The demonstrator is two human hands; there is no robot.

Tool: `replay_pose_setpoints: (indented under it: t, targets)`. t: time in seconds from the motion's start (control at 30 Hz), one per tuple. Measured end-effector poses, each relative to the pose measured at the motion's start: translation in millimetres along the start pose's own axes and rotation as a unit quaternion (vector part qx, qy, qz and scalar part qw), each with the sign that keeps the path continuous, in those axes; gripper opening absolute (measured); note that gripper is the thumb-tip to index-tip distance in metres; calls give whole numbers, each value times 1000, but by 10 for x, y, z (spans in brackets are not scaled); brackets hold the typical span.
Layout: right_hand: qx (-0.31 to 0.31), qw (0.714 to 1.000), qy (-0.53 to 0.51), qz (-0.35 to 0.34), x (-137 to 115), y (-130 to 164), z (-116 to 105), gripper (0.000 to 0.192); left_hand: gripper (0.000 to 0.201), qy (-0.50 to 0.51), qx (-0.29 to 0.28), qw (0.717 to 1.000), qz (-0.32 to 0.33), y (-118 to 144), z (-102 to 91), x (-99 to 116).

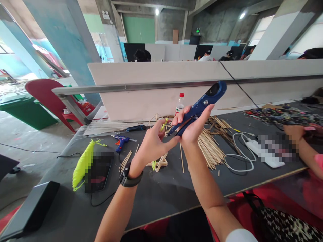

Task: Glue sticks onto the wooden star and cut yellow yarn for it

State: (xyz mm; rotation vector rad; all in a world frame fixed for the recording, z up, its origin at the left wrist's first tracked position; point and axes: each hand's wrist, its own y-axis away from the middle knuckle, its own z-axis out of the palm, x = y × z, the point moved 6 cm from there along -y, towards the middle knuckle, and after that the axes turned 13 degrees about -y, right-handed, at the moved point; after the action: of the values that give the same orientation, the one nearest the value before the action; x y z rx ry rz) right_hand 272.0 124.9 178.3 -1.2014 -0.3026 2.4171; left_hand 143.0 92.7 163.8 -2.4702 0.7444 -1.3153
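My right hand (193, 126) is raised above the dark table (161, 195) and grips a blue hand tool (202, 104), its handles pointing up and right, its jaws down-left. My left hand (153, 143), with a black wristband, pinches a piece of yellow-green string (164, 125) right at the tool's jaws. Below the hands a small frame of thin wooden sticks (160, 163) lies on the table, with a bit of the same string hanging by it.
A heap of wooden sticks (210, 146), a blue glue gun (121, 141), a yellow-green string bundle (83, 164), a phone (98, 173), a white cable (237, 158) and power strip lie around. A bottle (180, 104) stands by the partition. Another person's arm (302, 144) rests at right.
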Motion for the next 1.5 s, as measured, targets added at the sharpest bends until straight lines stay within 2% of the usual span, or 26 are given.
replay_pose_setpoints:
  t: [0.17,0.3,0.4,0.5,0.6,0.7,0.77,0.87,0.97,1.1,1.23,1.33,1.5]
  targets:
    - [25,999,27,0,-103,44,45,77,51,-96,47,994,28,-26,6,-16]
    - [66,996,-50,-19,-211,110,58,84,57,-118,43,990,60,-35,26,-12]
    - [75,995,-55,-43,-259,117,13,81,64,-134,36,988,71,-18,51,28]
    - [59,996,-57,-37,-238,80,-44,76,60,-127,38,988,75,5,109,89]
    - [42,995,-87,-25,-193,20,-105,74,50,-133,67,987,65,17,142,109]
    - [-27,996,-79,-16,-173,-42,-95,76,48,-163,88,980,80,13,121,100]
    - [-74,994,-78,5,-160,-68,-75,78,43,-168,77,978,100,1,74,77]
    - [-117,988,-81,51,-143,-80,-50,77,35,-126,14,987,102,-26,-23,-10]
    - [-158,978,-83,103,-105,-51,14,74,38,-60,-21,995,79,-40,-155,-109]
    - [-191,964,-68,174,-18,59,146,71,44,32,-6,999,36,-51,-269,-215]
    - [-185,968,-42,164,-27,158,235,63,46,129,-1,992,3,-81,-274,-262]
    - [-187,969,-39,158,-41,190,247,56,44,176,23,984,-9,-108,-326,-281]
    - [-250,943,-63,211,-24,232,247,44,36,212,53,976,-1,-83,-491,-332]
